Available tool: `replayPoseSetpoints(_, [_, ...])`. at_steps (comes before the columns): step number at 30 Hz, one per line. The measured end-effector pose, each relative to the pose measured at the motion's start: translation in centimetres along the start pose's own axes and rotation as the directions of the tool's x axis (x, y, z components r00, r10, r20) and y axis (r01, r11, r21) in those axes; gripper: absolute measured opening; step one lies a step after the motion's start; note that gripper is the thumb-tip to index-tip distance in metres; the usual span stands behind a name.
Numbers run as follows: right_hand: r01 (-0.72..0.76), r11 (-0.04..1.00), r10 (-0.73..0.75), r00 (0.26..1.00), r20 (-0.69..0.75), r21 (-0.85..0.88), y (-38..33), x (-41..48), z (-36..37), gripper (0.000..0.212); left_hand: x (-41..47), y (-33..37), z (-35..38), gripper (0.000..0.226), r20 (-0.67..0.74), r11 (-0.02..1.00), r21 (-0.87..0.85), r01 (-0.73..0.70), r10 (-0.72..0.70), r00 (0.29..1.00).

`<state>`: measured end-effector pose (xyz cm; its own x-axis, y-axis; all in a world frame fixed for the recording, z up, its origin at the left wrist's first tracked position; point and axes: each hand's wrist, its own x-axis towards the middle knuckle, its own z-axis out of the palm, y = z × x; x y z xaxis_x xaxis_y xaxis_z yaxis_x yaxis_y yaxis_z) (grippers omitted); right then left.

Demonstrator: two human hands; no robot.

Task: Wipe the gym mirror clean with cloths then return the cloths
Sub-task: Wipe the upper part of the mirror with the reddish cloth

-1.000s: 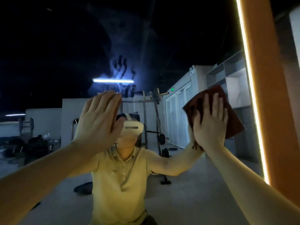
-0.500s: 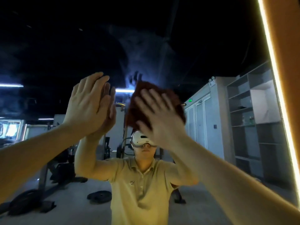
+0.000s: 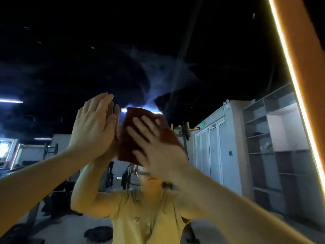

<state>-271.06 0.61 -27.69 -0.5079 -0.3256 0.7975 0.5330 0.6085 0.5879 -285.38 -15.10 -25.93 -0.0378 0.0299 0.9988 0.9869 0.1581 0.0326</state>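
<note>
The right hand (image 3: 154, 148) is raised at head height with its fingers straight and spread wide, pressing a cloth (image 3: 127, 138) flat to the glass. The hand is blurred, so the exact line of the thumb cannot be made out. The cloth is reddish-brown, matte and folded to a rough rectangle with soft corners, tilted slightly off upright.

The left hand (image 3: 93, 127) lies just beside it, palm flat on the glass, fingers straight and held narrow together. It holds nothing and meets its own reflection fingertip to fingertip.

The surface is a large wall mirror (image 3: 193, 41). Pale hazy smears (image 3: 158, 81) run across it above both hands. An orange frame (image 3: 309, 67) with a lit light strip (image 3: 290, 67) bounds its right edge.

The reflection shows the person's yellow polo shirt (image 3: 146, 217), a dark ceiling with a tube light (image 3: 10, 101), white cabinet doors (image 3: 211, 152), an open grey shelving unit (image 3: 274, 138), and a black weight plate (image 3: 98, 235) on a pale floor.

The cloth sits between the right palm and the mirror. Its top edge and both sides show beyond the spread fingertips, and its left edge lies close to the left hand's thumb side, whether touching is unclear.
</note>
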Motion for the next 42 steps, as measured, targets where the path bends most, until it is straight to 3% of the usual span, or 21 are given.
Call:
replayPoseSetpoints(1, [-0.006,1.0,0.007,1.0,0.022,-0.013,2.7,-1.2,-0.7,0.068,0.2,-0.3,0.2,0.06,0.027,0.999,0.049,-0.014,0.013,1.0])
replayPoseSetpoints(3, [-0.235,0.969,0.234,0.972,-0.014,-0.075,9.9,-1.1,-1.9,0.07,-0.1,-0.7,0.4,0.07,0.107,0.989,0.12,-0.088,0.075,0.991])
replayPoseSetpoints(4, [-0.4,0.909,0.395,0.916,-0.067,-0.116,13.9,-0.2,-2.8,0.07,-0.5,-1.0,0.2,0.075,0.151,0.98,0.148,-0.13,0.108,0.983])
replayPoseSetpoints(6, [-0.719,0.693,0.708,0.693,-0.133,-0.06,18.1,1.4,-4.3,0.068,-1.2,-2.2,0.2,0.081,0.235,0.952,0.191,-0.238,0.191,0.953])
replayPoseSetpoints(8, [-0.823,0.567,0.814,0.555,-0.171,0.028,16.5,3.9,-3.9,0.068,-1.2,-3.5,-0.3,0.082,0.283,0.924,0.224,-0.31,0.243,0.928])
replayPoseSetpoints(10, [-0.769,0.635,0.764,0.611,-0.207,0.073,11.8,6.7,-2.6,0.067,-0.5,-4.1,-0.3,0.076,0.235,0.924,0.224,-0.31,0.257,0.937])
replayPoseSetpoints(14, [-0.243,0.97,0.241,0.967,-0.088,-0.02,-0.7,6.7,0.6,0.064,2.4,-3.4,0.1,0.063,0.016,0.978,0.17,-0.125,0.124,0.992])
replayPoseSetpoints(16, [0.028,0.999,-0.028,1.0,0.002,-0.02,-0.1,5.0,0.3,0.063,3.6,-2.9,0.5,0.064,-0.024,0.986,0.151,-0.064,0.068,0.997])
replayPoseSetpoints(17, [0.06,0.998,-0.06,0.998,0.027,-0.009,2.5,4.7,-0.3,0.066,4.1,-2.9,0.7,0.067,-0.017,0.983,0.173,-0.064,0.068,0.998])
replayPoseSetpoints(20, [-0.214,0.974,0.214,0.977,-0.01,-0.077,11.7,6.2,-2.7,0.073,5.0,-3.6,1.3,0.083,0.106,0.941,0.314,-0.125,0.097,0.99])
replayPoseSetpoints(24, [-0.762,0.647,0.754,0.638,-0.153,0.01,15.2,10.6,-3.9,0.067,4.8,-5.2,1.6,0.096,0.194,0.882,0.412,-0.229,0.161,0.968])
replayPoseSetpoints(25, [-0.783,0.62,0.779,0.606,-0.162,0.051,13.4,12.1,-3.6,0.067,4.8,-5.4,1.5,0.096,0.2,0.881,0.407,-0.242,0.172,0.965])
replayPoseSetpoints(26, [-0.754,0.654,0.751,0.639,-0.165,0.062,11.1,13.5,-3.1,0.067,4.9,-5.5,1.3,0.095,0.202,0.883,0.398,-0.248,0.18,0.963])
replayPoseSetpoints(30, [-0.25,0.968,0.251,0.965,-0.071,0.021,1.5,15.3,-0.7,0.063,4.7,-5.8,0.7,0.083,0.167,0.899,0.356,-0.256,0.209,0.964])
replayPoseSetpoints(32, [-0.073,0.996,0.072,0.997,0.004,0.051,4.3,14.4,-1.2,0.062,4.2,-5.8,0.9,0.083,0.148,0.906,0.342,-0.251,0.212,0.966])
replayPoseSetpoints(33, [-0.112,0.993,0.112,0.994,-0.006,0.034,7.4,14.1,-1.6,0.063,4.2,-5.9,1.1,0.085,0.147,0.903,0.347,-0.254,0.215,0.966])
replayPoseSetpoints(35, [-0.382,0.923,0.377,0.921,-0.093,-0.043,14.7,13.1,-3.1,0.065,4.2,-6.2,1.6,0.086,0.133,0.894,0.367,-0.255,0.221,0.966])
replayPoseSetpoints(37, [-0.694,0.719,0.686,0.716,-0.129,-0.034,18.7,12.6,-4.5,0.066,4.3,-6.7,2.0,0.085,0.092,0.885,0.385,-0.262,0.245,0.965])
replayPoseSetpoints(39, [-0.806,0.592,0.799,0.584,-0.143,0.013,17.3,14.4,-4.3,0.066,4.4,-6.8,2.3,0.084,0.07,0.871,0.407,-0.276,0.271,0.96])
replayPoseSetpoints(40, [-0.797,0.603,0.79,0.593,-0.155,0.031,15.3,15.9,-3.8,0.065,4.3,-6.8,2.4,0.084,0.061,0.867,0.414,-0.277,0.278,0.959])
replayPoseSetpoints(42, [-0.681,0.731,0.676,0.715,-0.18,0.039,10.3,19.5,-2.8,0.064,4.1,-6.9,2.6,0.083,0.045,0.87,0.399,-0.291,0.298,0.954])
